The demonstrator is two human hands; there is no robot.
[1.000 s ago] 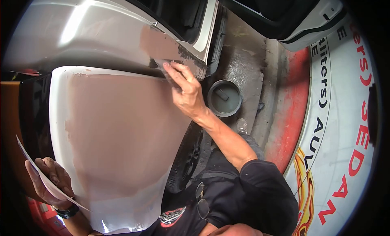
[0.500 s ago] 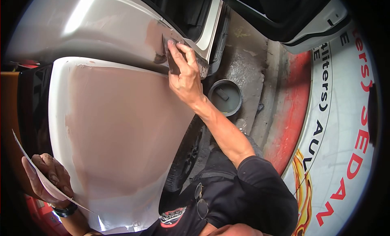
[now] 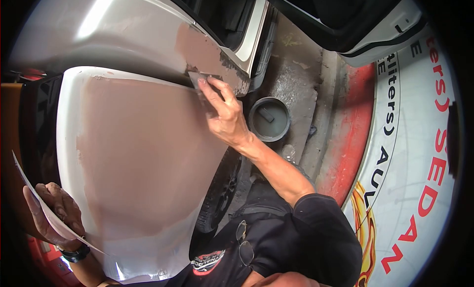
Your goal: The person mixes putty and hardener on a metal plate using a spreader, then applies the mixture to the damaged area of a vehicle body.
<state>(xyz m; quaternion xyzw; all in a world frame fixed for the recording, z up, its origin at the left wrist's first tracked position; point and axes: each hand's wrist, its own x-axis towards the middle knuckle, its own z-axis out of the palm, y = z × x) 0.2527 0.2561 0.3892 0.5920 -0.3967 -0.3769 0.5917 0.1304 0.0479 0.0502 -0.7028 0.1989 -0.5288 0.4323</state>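
My right hand (image 3: 224, 109) grips a thin flat spreader (image 3: 196, 80), its edge near the lower border of a brownish filler patch (image 3: 197, 47) on the silver-white car body. Below lies a white panel (image 3: 74, 139) with a broad layer of brown filler (image 3: 148, 148) over most of its face. At the lower left, my left hand (image 3: 59, 213) holds a thin, pale, curved sheet (image 3: 49, 215), its fingers behind one side and the thumb at the other. A dark watch is on that wrist.
A round bucket (image 3: 269, 119) of greyish liquid with a block in it stands on the wet floor. A tire (image 3: 217, 198) sits beside the panel. An open car door (image 3: 345, 25) is at the top right, beside a red-painted curb (image 3: 353, 139) and a printed banner (image 3: 419, 153).
My right hand has moved down with the spreader, off the upper filler patch to its lower edge, uncovering more of the patch. My left hand holds the sheet much as before.
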